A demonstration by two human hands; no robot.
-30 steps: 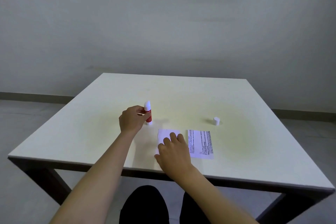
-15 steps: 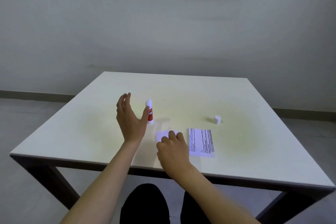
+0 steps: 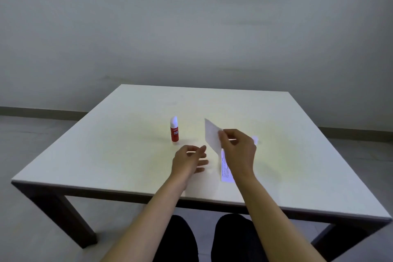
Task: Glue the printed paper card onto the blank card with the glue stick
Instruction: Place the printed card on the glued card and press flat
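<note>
Right hand point(image 3: 238, 151) now pinches blank card point(image 3: 212, 134) off surface point(image 3: 127, 155); left hand point(image 3: 189, 160) open, released glue stick point(image 3: 174, 128); next joins printed card point(image 3: 225, 171).

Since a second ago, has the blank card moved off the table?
Yes. The blank card was flat beside the printed paper card; now the right hand holds it lifted, tilted above that card, while the glue stick stands upright.
</note>
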